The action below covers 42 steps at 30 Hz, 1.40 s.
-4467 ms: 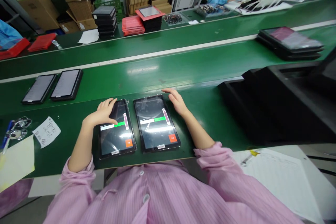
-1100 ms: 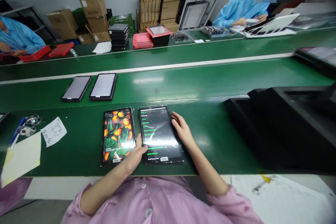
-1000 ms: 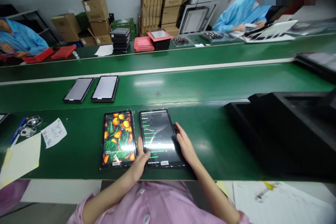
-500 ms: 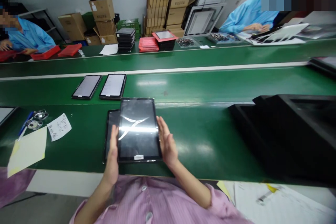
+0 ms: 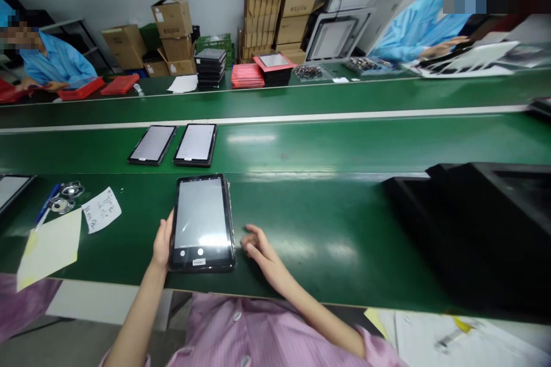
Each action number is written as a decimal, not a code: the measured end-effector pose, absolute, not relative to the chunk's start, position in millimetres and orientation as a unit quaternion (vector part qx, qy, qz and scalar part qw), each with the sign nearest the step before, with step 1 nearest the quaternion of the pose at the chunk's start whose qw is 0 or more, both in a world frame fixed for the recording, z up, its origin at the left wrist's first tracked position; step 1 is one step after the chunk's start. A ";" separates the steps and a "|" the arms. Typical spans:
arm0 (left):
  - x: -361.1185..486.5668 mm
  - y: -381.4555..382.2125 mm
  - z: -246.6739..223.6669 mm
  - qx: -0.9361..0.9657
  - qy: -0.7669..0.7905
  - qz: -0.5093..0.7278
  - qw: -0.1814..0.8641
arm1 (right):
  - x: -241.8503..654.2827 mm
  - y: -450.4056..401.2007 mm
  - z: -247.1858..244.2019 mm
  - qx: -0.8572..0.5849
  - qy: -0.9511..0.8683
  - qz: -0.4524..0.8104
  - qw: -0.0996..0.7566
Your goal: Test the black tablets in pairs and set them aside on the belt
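Observation:
A black-framed tablet [image 5: 201,221] with a lit, pale screen and a small white label at its lower edge lies just in front of me, over another dark tablet whose edge shows on the right. My left hand [image 5: 163,241] holds its left side, the fingers partly hidden by it. To the right of the tablet, my right hand [image 5: 262,252] hovers apart from it, fingers loosely bent and spread, holding nothing. Beyond them, two tablets with white screens, a left one [image 5: 152,144] and a right one [image 5: 196,144], lie side by side.
Black trays [image 5: 465,229] fill the right side. At left are a note [image 5: 101,210], yellowish paper [image 5: 51,246], a blue pen [image 5: 47,202] and metal discs. Across the green bench [image 5: 310,229], two people in blue work near red trays [image 5: 120,84] and stacked tablets [image 5: 210,67].
The upper tablet has shifted left, over the other one, and its screen is now lit. My right hand has come off its side; my left hand has moved left with it.

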<state>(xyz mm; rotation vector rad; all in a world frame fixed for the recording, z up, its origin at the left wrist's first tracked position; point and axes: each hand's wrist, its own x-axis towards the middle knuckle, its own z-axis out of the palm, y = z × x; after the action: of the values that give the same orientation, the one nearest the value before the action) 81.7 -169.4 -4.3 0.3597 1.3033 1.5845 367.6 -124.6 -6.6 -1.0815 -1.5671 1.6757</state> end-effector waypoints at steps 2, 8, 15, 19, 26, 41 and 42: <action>96.0 -160.0 -8.8 0.144 0.505 0.670 0.525 | 399.4 -131.1 -9.2 -0.386 -0.581 0.682 0.221; 165.2 -106.5 -19.1 0.230 0.397 0.644 0.612 | 452.9 -157.6 -11.7 -0.397 -0.376 0.815 0.192; 240.2 -6.0 -18.0 0.336 0.272 0.550 0.715 | 451.9 -118.3 -16.5 -0.365 -0.248 0.819 0.368; 246.6 24.4 -35.3 0.334 0.280 0.573 0.694 | 456.5 -68.9 -24.8 -0.368 -0.224 0.790 0.436; 224.8 26.8 -51.3 0.302 0.307 0.583 0.689 | 436.0 50.8 -26.4 -0.399 -0.238 0.720 0.515; 102.8 52.9 -21.1 0.048 0.446 0.850 0.275 | 285.9 63.0 -25.7 -0.257 -0.179 0.887 0.339; 86.6 53.9 -18.1 0.028 0.444 0.857 0.261 | 274.4 67.6 -24.2 -0.260 -0.149 0.892 0.339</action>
<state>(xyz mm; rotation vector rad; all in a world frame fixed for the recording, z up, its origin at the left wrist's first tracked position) 86.6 53.9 -18.1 0.0771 1.2007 2.3192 274.4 67.6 -24.2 -0.6761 -0.3884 2.3225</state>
